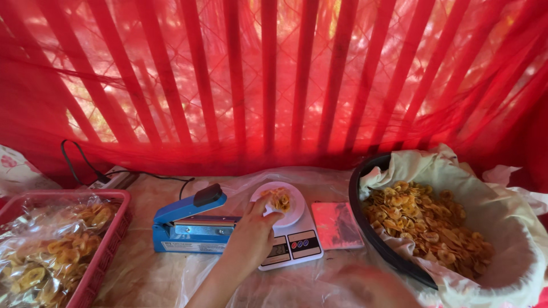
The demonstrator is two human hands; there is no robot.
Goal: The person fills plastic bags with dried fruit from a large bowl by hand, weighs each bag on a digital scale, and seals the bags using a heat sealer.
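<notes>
Clear chip bags point(51, 251), pink crate point(108, 242)

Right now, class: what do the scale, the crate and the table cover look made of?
Scale: white moulded plastic, smooth, slightly glossy. Crate: pink plastic, moulded slotted wall. Table cover: thin clear plastic film, probably; it wrinkles and shines.

Small home-style snack packing station: heat sealer point(191, 223), scale point(288, 236), tub of chips point(428, 225), basket of bagged chips point(57, 251). Plastic-covered table point(154, 274), red net curtain point(274, 80) behind.
</notes>
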